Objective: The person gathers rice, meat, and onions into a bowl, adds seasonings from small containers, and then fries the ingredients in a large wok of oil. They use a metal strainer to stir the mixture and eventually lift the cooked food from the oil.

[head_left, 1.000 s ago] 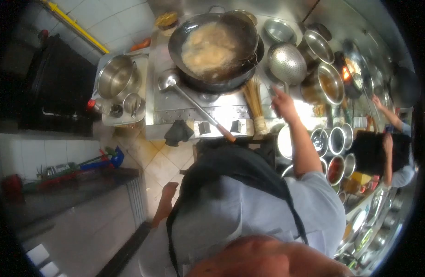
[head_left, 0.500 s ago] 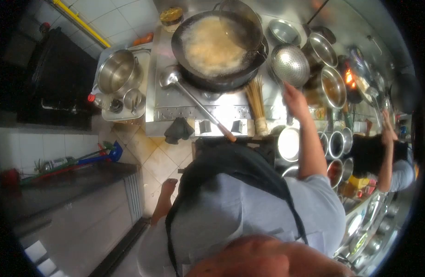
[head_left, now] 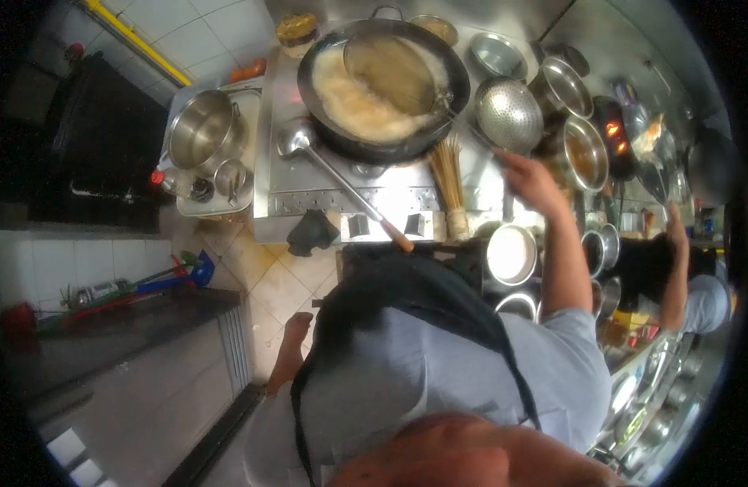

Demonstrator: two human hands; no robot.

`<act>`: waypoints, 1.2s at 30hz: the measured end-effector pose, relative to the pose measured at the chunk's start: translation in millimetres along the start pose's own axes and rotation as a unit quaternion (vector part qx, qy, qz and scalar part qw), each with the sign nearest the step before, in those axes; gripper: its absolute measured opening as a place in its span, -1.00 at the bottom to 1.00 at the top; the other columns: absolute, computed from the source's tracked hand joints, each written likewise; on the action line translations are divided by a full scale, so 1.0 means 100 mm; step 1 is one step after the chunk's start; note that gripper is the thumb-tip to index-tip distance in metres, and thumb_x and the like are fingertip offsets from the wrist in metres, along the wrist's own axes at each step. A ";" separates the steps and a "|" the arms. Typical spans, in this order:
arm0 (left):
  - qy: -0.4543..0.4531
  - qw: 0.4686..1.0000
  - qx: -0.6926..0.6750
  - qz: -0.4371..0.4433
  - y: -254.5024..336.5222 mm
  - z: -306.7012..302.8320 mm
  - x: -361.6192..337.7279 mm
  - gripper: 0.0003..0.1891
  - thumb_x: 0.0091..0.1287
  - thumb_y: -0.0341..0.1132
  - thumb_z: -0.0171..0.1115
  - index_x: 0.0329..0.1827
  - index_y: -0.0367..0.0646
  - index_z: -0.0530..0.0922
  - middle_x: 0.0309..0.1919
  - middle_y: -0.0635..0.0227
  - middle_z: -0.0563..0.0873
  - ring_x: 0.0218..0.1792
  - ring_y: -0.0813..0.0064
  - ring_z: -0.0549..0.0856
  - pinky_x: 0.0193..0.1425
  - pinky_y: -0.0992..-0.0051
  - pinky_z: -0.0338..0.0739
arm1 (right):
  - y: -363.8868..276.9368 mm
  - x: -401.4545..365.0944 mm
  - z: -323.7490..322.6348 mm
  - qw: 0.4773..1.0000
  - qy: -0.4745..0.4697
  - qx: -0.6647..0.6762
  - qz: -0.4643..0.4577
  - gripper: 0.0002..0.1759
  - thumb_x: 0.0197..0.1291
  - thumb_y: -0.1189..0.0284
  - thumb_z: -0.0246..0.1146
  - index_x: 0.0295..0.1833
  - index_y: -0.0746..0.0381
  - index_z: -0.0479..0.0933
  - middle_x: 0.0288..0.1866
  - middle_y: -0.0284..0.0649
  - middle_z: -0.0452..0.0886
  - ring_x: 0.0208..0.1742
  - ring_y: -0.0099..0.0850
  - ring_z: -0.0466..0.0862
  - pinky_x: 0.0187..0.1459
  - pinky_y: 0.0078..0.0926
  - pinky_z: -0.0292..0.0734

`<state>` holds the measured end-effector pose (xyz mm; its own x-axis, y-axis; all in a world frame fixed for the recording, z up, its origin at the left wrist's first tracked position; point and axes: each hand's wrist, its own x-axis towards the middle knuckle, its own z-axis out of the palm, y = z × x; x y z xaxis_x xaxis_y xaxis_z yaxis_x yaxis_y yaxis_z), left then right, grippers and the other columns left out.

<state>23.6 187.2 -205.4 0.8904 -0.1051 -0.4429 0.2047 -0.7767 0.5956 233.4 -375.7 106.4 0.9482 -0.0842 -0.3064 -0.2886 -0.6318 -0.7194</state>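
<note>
My right hand (head_left: 531,180) is closed round the handle of a round mesh skimmer (head_left: 390,75), which reaches left over the big black wok (head_left: 374,151). The skimmer's head lies within the wok's rim, at the pale, foaming liquid (head_left: 341,96). Beneath the handle and just behind my hand rests a perforated metal strainer (head_left: 509,112). My left hand (head_left: 297,329) hangs low beside my apron, away from the stove; its fingers are too small and hidden to read. A long ladle (head_left: 341,178) with a wooden handle end lies in front of the wok, beside a bamboo brush (head_left: 450,187).
Metal pots (head_left: 585,152) stand to the right, with a white-filled container (head_left: 511,253) nearer me. Another person's arm (head_left: 677,268) holds a pan (head_left: 652,154) by a flame at far right. On the left, a tray (head_left: 220,201) bears a steel pot (head_left: 202,130) and a bottle.
The mesh skimmer has come down and left, from above the wok's right rim into the foam. My right hand has shifted slightly right and down. The co-worker's pan has moved.
</note>
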 end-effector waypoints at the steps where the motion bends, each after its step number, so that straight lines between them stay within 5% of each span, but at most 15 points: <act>1: -0.042 0.997 0.067 -0.004 0.04 -0.04 0.04 -0.75 0.28 -0.26 0.02 -0.29 -0.22 0.62 -0.28 0.07 0.69 -0.20 0.15 0.67 -0.09 0.24 0.54 | -0.03 -0.01 -0.06 0.999 0.015 0.034 0.025 -0.51 0.29 0.46 0.11 0.35 0.17 0.36 -0.51 -0.25 0.51 -0.52 -0.47 0.47 -0.40 -0.47 0.43; 4: -0.084 0.991 0.102 -0.032 0.27 -0.15 -0.05 -0.81 0.23 -0.33 0.06 -0.28 -0.21 0.62 -0.24 0.09 0.69 -0.15 0.13 0.67 -0.06 0.24 0.55 | 0.26 0.32 -0.07 0.979 0.147 -0.114 -0.080 -0.52 0.29 0.44 0.12 0.34 0.18 0.37 -0.51 -0.21 0.52 -0.53 -0.46 0.47 -0.40 -0.46 0.45; 6: -0.081 0.993 0.073 -0.051 0.22 -0.13 -0.03 -0.85 0.19 -0.39 0.09 -0.28 -0.20 0.62 -0.21 0.10 0.68 -0.13 0.12 0.66 -0.05 0.22 0.55 | 0.11 0.43 -0.06 0.986 0.152 -0.063 -0.004 -0.51 0.27 0.46 0.12 0.32 0.23 0.37 -0.52 -0.21 0.52 -0.54 -0.45 0.49 -0.41 -0.47 0.45; 8: -0.080 0.982 0.163 0.053 0.06 -0.06 0.00 -0.84 0.08 -0.47 0.15 -0.28 -0.16 0.61 -0.20 0.13 0.68 -0.12 0.11 0.65 -0.06 0.18 0.54 | 0.22 0.66 -0.03 0.989 0.131 -0.067 -0.003 -0.48 0.27 0.48 0.07 0.36 0.23 0.32 -0.56 -0.23 0.49 -0.60 -0.46 0.45 -0.51 -0.46 0.41; 9: -0.074 0.983 0.159 0.051 0.03 -0.04 0.02 -0.84 0.08 -0.47 0.15 -0.28 -0.16 0.61 -0.20 0.13 0.68 -0.12 0.11 0.65 -0.06 0.18 0.54 | 0.26 0.73 -0.05 0.995 0.071 -0.071 0.004 -0.48 0.26 0.40 0.12 0.33 0.31 0.35 -0.20 -0.08 0.67 -0.32 -0.43 0.62 -0.23 -0.49 0.55; 12: -0.089 0.982 0.163 0.028 -0.19 0.12 0.03 -0.81 0.03 -0.49 0.17 -0.27 -0.12 0.60 -0.23 0.17 0.69 -0.13 0.11 0.64 -0.08 0.17 0.54 | 0.11 0.69 -0.12 0.992 -0.049 0.073 0.085 -0.45 0.23 0.42 0.14 0.33 0.35 0.33 -0.34 -0.16 0.65 -0.51 -0.49 0.56 -0.43 -0.54 0.51; 13: -0.058 0.979 0.174 0.091 -0.48 0.32 0.04 -0.81 0.05 -0.48 0.16 -0.26 -0.10 0.60 -0.25 0.18 0.69 -0.14 0.12 0.64 -0.08 0.17 0.54 | 0.10 0.67 -0.08 0.980 -0.053 0.147 0.122 -0.40 0.20 0.48 0.15 0.37 0.38 0.25 -0.48 -0.26 0.57 -0.67 -0.59 0.44 -0.65 -0.63 0.36; 14: -0.026 0.970 0.185 0.155 -0.62 0.43 0.05 -0.80 0.06 -0.48 0.16 -0.24 -0.08 0.61 -0.26 0.20 0.69 -0.14 0.12 0.64 -0.08 0.18 0.54 | 0.14 0.69 -0.05 0.980 -0.053 0.145 0.121 -0.40 0.20 0.48 0.15 0.37 0.38 0.25 -0.48 -0.26 0.57 -0.67 -0.59 0.44 -0.65 -0.63 0.36; 16: -0.057 0.981 0.164 0.083 -0.14 0.19 -0.06 -0.80 0.07 -0.46 0.15 -0.23 -0.08 0.62 -0.26 0.21 0.69 -0.14 0.13 0.64 -0.09 0.18 0.55 | 0.24 0.72 0.01 0.913 -0.188 0.345 0.113 -0.37 0.20 0.53 0.13 0.40 0.38 0.18 -0.54 -0.31 0.50 -0.75 -0.66 0.34 -0.76 -0.70 0.22; 18: -0.086 0.986 0.142 0.010 0.22 0.03 -0.02 -0.80 0.09 -0.43 0.14 -0.21 -0.08 0.62 -0.26 0.22 0.69 -0.14 0.14 0.64 -0.09 0.19 0.55 | 0.23 0.67 0.18 0.916 -0.166 0.351 0.101 -0.56 0.27 0.50 0.03 0.27 0.34 0.27 -0.58 -0.38 0.41 -0.80 -0.70 0.24 -0.80 -0.74 0.12; 21: -0.141 0.970 0.196 -0.009 0.12 0.13 0.02 -0.80 0.16 -0.37 0.11 -0.21 -0.10 0.64 -0.25 0.20 0.70 -0.14 0.18 0.66 -0.09 0.24 0.56 | 0.24 0.46 0.36 0.934 -0.128 0.324 0.081 -0.49 0.28 0.49 0.04 0.34 0.36 0.24 -0.58 -0.38 0.42 -0.81 -0.68 0.23 -0.78 -0.74 0.10; 24: -0.014 0.996 0.062 0.065 -0.24 0.38 0.07 -0.81 0.20 -0.33 0.08 -0.23 -0.11 0.66 -0.23 0.15 0.70 -0.14 0.22 0.67 -0.09 0.28 0.56 | 0.38 0.26 0.43 0.945 -0.086 0.315 0.035 -0.44 0.27 0.49 0.07 0.39 0.33 0.22 -0.59 -0.40 0.41 -0.79 -0.68 0.24 -0.76 -0.73 0.09; 26: -0.039 0.983 -0.082 -0.160 -0.25 0.40 0.10 -0.80 0.22 -0.33 0.08 -0.22 -0.11 0.66 -0.21 0.13 0.70 -0.15 0.23 0.68 -0.07 0.29 0.56 | 0.44 0.15 0.41 0.942 -0.010 0.327 0.079 -0.47 0.28 0.49 0.09 0.37 0.26 0.29 -0.60 -0.44 0.39 -0.76 -0.67 0.26 -0.74 -0.72 0.09; 32: -0.080 0.989 0.125 0.029 0.05 0.05 0.01 -0.78 0.21 -0.32 0.08 -0.17 -0.16 0.62 -0.13 0.13 0.69 -0.11 0.17 0.66 -0.02 0.26 0.56 | 0.63 0.05 0.24 0.966 0.042 0.244 0.080 -0.48 0.30 0.47 0.11 0.38 0.17 0.31 -0.60 -0.46 0.40 -0.71 -0.68 0.28 -0.69 -0.70 0.14; 36: -0.098 0.985 0.139 0.038 -0.17 0.16 0.12 -0.78 0.21 -0.34 0.08 -0.17 -0.17 0.62 -0.09 0.14 0.68 -0.09 0.15 0.65 0.01 0.25 0.55 | 0.73 0.07 0.24 0.976 0.059 0.203 0.052 -0.47 0.29 0.47 0.13 0.39 0.19 0.31 -0.59 -0.47 0.40 -0.66 -0.68 0.31 -0.64 -0.68 0.19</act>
<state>24.0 189.3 -231.3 0.7972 -0.2660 -0.5419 -0.0022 -0.8989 0.4381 215.4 -404.2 36.7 0.9128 -0.2344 -0.3344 -0.3902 -0.2591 -0.8835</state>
